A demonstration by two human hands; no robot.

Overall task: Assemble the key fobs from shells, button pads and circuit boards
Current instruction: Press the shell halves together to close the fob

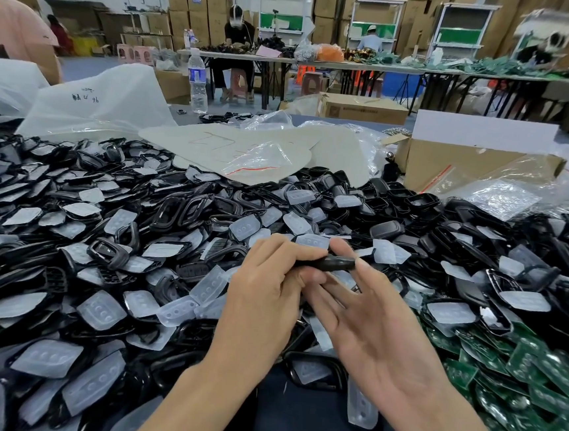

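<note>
the 2 hands meet over the middle of the table (353, 123). the left hand (263, 282) curls its fingers round one end of a black shell (335, 263) held edge-on. the right hand (380, 326) pinches the other end, its remaining fingers straight. beneath lie heaped shells (173, 212) and clear button pads (101, 309). green circuit boards (536, 385) fill the near right corner.

Water bottle (197, 80) upright beside white plastic bag (97, 102); open cardboard box (452, 164) right.
</note>
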